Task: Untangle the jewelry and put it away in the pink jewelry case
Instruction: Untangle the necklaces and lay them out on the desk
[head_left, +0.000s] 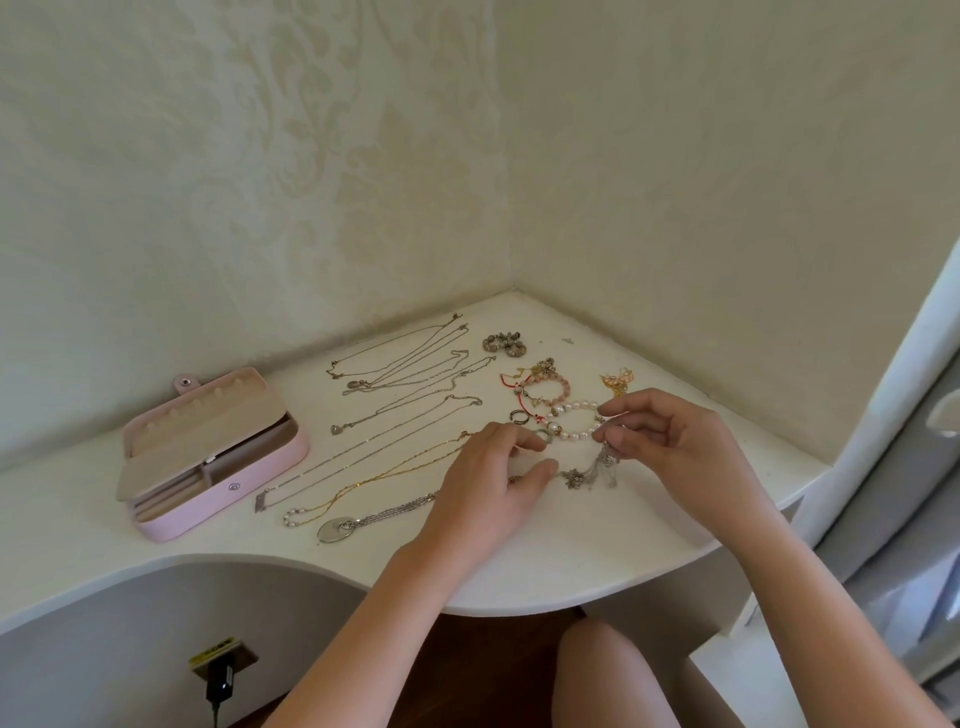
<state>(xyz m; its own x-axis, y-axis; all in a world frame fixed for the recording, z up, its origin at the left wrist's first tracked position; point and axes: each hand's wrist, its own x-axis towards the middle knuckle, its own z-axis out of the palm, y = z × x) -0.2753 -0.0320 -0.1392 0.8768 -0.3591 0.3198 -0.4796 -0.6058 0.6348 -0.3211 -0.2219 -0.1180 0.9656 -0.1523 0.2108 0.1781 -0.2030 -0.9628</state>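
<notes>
So we're at the white corner table (571, 561) with both hands on the tangled silver charm chain (589, 472), which sits near the right end of the spread, right in front of the pearl bracelet (574, 422). Our left hand (493, 483) pinches one end between thumb and forefinger, low against the tabletop. Our right hand (675, 447) pinches the other end with curled fingertips, a bit higher, so the charms below it hang toward the table

The pink jewelry case (270, 470) is way over on the left, lid flipped open, cream lining showing, well apart from both hands. Between the case and our hands lie the thin silver chains (405, 364) in loose lines, plus a gold chain (374, 480) and, nearest us, a disc pendant necklace (337, 527). Farther back, beyond the pearls, sit a pink bead bracelet (551, 387), a small ring (518, 415), a grey beaded cluster (504, 344) and a little gold piece (618, 382) off to the right
</notes>
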